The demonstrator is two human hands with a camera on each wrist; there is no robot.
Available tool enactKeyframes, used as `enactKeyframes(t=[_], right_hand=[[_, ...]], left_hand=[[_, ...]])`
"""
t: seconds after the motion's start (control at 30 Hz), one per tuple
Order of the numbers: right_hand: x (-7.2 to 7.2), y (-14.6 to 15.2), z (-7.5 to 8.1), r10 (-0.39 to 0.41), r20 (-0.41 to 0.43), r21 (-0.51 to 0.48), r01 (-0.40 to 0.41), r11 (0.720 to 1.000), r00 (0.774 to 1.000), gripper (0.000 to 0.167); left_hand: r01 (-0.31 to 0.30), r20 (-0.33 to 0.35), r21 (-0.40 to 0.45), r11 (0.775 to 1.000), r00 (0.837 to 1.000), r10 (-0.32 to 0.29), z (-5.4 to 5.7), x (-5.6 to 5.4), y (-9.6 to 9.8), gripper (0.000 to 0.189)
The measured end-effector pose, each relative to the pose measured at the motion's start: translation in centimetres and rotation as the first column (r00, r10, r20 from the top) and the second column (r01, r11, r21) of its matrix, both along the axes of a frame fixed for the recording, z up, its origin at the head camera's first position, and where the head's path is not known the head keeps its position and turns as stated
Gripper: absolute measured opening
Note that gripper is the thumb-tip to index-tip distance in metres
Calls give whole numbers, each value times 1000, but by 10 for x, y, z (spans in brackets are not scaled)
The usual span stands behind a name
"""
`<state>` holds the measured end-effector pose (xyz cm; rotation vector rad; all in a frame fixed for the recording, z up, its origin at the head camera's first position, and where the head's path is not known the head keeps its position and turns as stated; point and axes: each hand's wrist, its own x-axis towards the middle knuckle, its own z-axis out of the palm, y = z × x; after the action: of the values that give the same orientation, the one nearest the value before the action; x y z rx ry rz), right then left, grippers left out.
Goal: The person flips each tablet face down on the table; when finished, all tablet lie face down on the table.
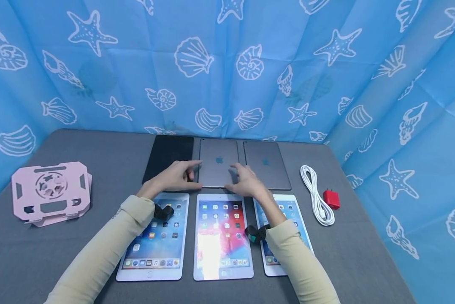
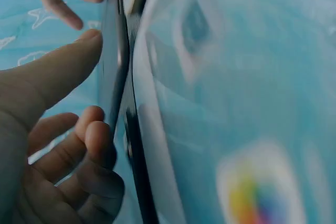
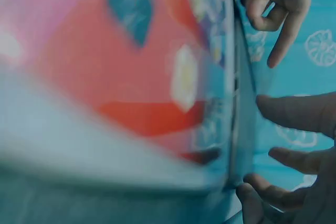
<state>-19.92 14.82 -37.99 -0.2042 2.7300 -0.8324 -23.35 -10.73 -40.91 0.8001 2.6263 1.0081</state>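
Observation:
A grey tablet [image 1: 218,169] lies face down in the middle of the back row, its apple logo showing. My left hand [image 1: 174,175] is at its left edge, index finger and thumb stretched toward it and the other fingers bent in. On the opposite side, my right hand [image 1: 246,181] overlaps the tablet's lower right part, thumb by the near edge. Nothing is gripped in either hand. In the left wrist view the left thumb [image 2: 68,66] is extended beside the thin tablet edge. The right wrist view shows the right fingers [image 3: 294,161] spread and slightly bent near that edge.
A black tablet [image 1: 170,152] and another grey tablet [image 1: 267,164] flank the middle one. Three white tablets with lit screens, one central [image 1: 223,236], form the front row. A pink stand [image 1: 50,192] lies left; a white cable [image 1: 315,194] and red charger [image 1: 331,199] lie right.

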Motion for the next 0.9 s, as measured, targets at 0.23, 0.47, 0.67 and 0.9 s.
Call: enactKeyframes(t=[0.23, 0.47, 0.67, 0.9], right_hand=[[2, -24, 12, 76, 19, -121, -74, 990, 997, 72], [1, -46, 18, 113, -13, -138, -113, 984, 994, 76], [-4, -63, 17, 132, -14, -175, -132, 976, 991, 79], [-11, -82, 9, 116, 2, -214, -113, 970, 993, 76]], left_hand=[[-49, -75, -21, 999, 996, 48, 8, 4, -30, 76], [-108, -116, -41, 993, 988, 103, 15, 9, -63, 78], [-165, -131, -89, 982, 980, 153, 17, 12, -87, 85], [-205, -112, -145, 968, 975, 190, 14, 12, -103, 95]])
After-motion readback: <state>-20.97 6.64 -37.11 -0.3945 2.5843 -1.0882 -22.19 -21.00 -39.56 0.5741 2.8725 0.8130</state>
